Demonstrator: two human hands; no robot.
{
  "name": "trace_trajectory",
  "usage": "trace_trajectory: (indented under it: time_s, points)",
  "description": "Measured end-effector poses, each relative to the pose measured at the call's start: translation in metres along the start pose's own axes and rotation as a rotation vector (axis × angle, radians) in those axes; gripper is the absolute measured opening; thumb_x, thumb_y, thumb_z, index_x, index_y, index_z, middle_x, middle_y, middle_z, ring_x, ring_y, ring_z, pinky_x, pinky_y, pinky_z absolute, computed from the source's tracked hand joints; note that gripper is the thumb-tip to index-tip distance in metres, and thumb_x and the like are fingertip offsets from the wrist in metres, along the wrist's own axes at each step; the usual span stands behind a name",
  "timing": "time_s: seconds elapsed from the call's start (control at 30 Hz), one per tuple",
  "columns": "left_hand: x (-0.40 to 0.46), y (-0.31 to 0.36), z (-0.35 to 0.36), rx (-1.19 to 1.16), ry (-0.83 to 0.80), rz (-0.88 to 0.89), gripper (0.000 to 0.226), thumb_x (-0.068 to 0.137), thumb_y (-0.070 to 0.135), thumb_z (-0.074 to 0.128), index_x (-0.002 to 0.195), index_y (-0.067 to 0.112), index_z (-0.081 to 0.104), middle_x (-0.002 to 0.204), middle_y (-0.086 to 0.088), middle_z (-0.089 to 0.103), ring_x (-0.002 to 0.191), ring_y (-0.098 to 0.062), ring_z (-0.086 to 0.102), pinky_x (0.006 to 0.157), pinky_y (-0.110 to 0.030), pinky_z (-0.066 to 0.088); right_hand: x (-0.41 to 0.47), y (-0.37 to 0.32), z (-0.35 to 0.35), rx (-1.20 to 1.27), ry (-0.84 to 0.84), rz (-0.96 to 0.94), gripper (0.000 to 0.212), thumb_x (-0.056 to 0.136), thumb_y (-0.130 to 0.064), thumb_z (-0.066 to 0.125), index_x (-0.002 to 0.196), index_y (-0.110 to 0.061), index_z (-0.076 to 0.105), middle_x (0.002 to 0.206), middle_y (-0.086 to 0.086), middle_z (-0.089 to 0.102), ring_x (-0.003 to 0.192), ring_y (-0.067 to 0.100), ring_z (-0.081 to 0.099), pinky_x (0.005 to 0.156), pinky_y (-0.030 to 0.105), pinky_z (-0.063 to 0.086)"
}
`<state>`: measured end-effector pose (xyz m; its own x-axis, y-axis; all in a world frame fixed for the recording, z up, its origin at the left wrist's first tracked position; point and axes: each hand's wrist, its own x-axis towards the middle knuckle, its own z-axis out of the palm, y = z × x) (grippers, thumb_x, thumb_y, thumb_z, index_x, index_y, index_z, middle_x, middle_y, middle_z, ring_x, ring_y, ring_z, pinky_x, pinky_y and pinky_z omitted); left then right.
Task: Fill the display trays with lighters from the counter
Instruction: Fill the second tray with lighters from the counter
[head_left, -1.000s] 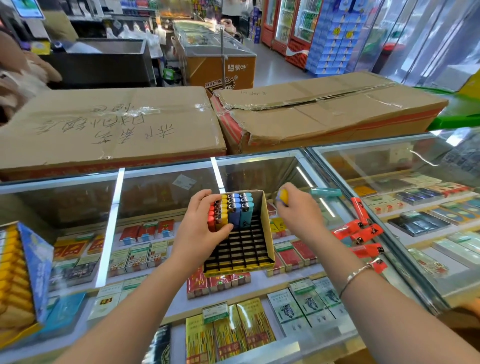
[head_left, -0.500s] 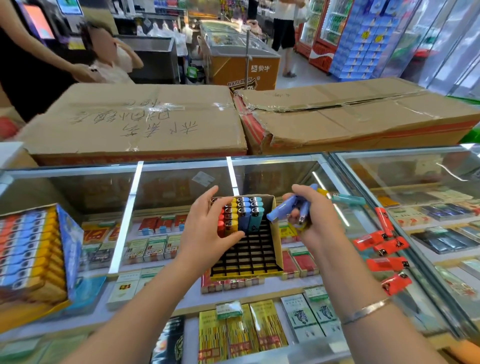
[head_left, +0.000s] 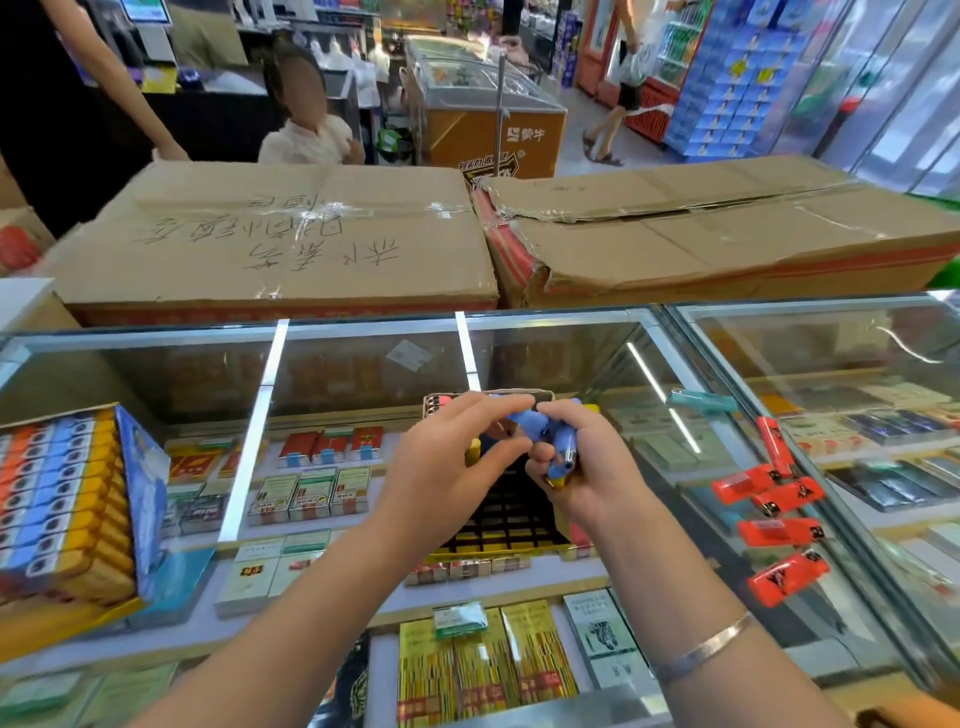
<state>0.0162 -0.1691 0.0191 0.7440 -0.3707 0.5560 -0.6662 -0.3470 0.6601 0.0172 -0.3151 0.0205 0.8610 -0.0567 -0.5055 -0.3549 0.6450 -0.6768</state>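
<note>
Right hand: the right hand (head_left: 582, 462) is seen with fingers curled round a small bundle of lighters (head_left: 563, 447), pale blue ones on top and a yellow end showing just below the fingers.
Left hand: the left hand (head_left: 447, 467) is raised beside the right; one pale blue lighter (head_left: 522, 422) from the bundle is pinched between its thumb and forefinger tips, the remaining fingers lying loosely curved.
Display tray: a yellow display tray (head_left: 498, 540) with a dark grid of slots is seen directly beneath both hands on the glass counter (head_left: 363, 364). Empty slots are exposed on the near side of the fingers; the far rows are mostly hidden behind the hands, with a few lighter tops visible past the left fingertips.
Loose lighters: five red lighters (head_left: 779, 530) are scattered on the glass to the right of the right hand, well apart from it. A teal lighter (head_left: 698, 401) lies beyond them, further from the fingers.
Full tray: a filled tray (head_left: 57, 499) of orange, blue and yellow lighters is placed far to the left of the left hand.
Beyond the fingertips: two cardboard boxes (head_left: 291, 234) are laid along the counter's far edge.
</note>
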Motion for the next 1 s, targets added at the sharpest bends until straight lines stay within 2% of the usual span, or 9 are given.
trace_trajectory:
  time_s: [0.1,0.17,0.27,0.33,0.43,0.5,0.6,0.77,1.0]
  points:
    - [0.004,-0.001,-0.001,-0.108,0.066,-0.094,0.030,0.090,0.007,0.058,0.116,0.020,0.062,0.101,0.013,0.061,0.092,-0.003,0.058,0.078,-0.022,0.050,0.001,0.000,-0.002,-0.142,0.045,-0.079,0.006,0.087,-0.007,0.053,0.082,-0.007,0.050,0.067,0.010,0.052,0.031,0.012,0.041,0.033,0.017,0.035]
    - [0.009,-0.002,-0.005,-0.147,0.086,-0.159,0.031,0.091,0.006,0.056,0.115,0.024,0.060,0.101,0.015,0.059,0.091,-0.002,0.058,0.076,-0.018,0.050,0.001,-0.002,-0.004,-0.232,0.128,-0.206,0.004,0.084,-0.004,0.056,0.083,-0.006,0.053,0.062,0.009,0.053,0.031,0.013,0.042,0.035,0.016,0.035]
    - [0.014,-0.007,-0.012,-0.125,0.041,-0.192,0.030,0.090,0.009,0.056,0.116,0.025,0.061,0.099,0.016,0.055,0.091,-0.003,0.055,0.077,-0.019,0.050,0.004,-0.009,-0.009,-0.302,0.291,-0.386,0.015,0.077,0.004,0.055,0.074,-0.010,0.058,0.054,0.004,0.053,0.034,0.014,0.044,0.037,0.018,0.036]
    - [0.016,-0.012,-0.015,-0.040,-0.046,-0.205,0.031,0.091,0.011,0.056,0.119,0.023,0.062,0.097,0.019,0.052,0.092,-0.001,0.052,0.077,-0.018,0.049,0.006,-0.010,-0.014,-0.366,0.335,-0.402,0.015,0.078,0.002,0.056,0.080,-0.011,0.061,0.059,0.005,0.054,0.039,0.014,0.045,0.041,0.021,0.039]
    - [0.018,-0.017,-0.014,0.118,-0.174,-0.208,0.032,0.091,0.015,0.056,0.122,0.024,0.061,0.093,0.022,0.050,0.090,0.001,0.050,0.075,-0.018,0.048,0.010,-0.006,-0.017,-0.525,0.307,-0.370,0.010,0.082,-0.007,0.061,0.088,-0.013,0.065,0.063,0.004,0.054,0.044,0.013,0.044,0.041,0.021,0.037]
    - [0.018,-0.017,-0.011,0.170,-0.202,-0.202,0.032,0.091,0.015,0.057,0.120,0.025,0.061,0.094,0.020,0.052,0.090,-0.001,0.051,0.077,-0.024,0.050,0.013,-0.004,-0.016,-0.588,0.277,-0.379,0.011,0.084,-0.008,0.059,0.089,-0.015,0.066,0.061,0.001,0.054,0.046,0.011,0.043,0.040,0.019,0.036]
    - [0.017,-0.016,-0.005,0.230,-0.197,-0.173,0.026,0.089,0.013,0.058,0.113,0.021,0.065,0.099,0.013,0.056,0.095,-0.010,0.054,0.078,-0.033,0.052,0.016,-0.004,-0.018,-0.669,0.278,-0.417,0.013,0.084,-0.006,0.059,0.089,-0.015,0.067,0.061,-0.003,0.055,0.049,0.007,0.045,0.042,0.017,0.036]
    - [0.015,-0.013,0.003,0.319,-0.167,-0.110,0.023,0.090,0.012,0.056,0.109,0.016,0.068,0.106,0.004,0.061,0.098,-0.015,0.054,0.077,-0.032,0.051,0.020,-0.002,-0.021,-0.796,0.285,-0.492,0.012,0.085,-0.007,0.057,0.082,-0.017,0.064,0.063,-0.005,0.055,0.054,0.005,0.048,0.040,0.011,0.035]
    - [0.015,-0.008,0.005,0.436,-0.183,-0.016,0.022,0.089,0.013,0.058,0.109,0.012,0.069,0.106,-0.003,0.064,0.094,-0.020,0.057,0.071,-0.032,0.049,0.020,0.002,-0.022,-0.852,0.294,-0.532,0.010,0.087,-0.011,0.056,0.087,-0.019,0.063,0.072,-0.004,0.060,0.066,0.006,0.057,0.046,0.016,0.041]
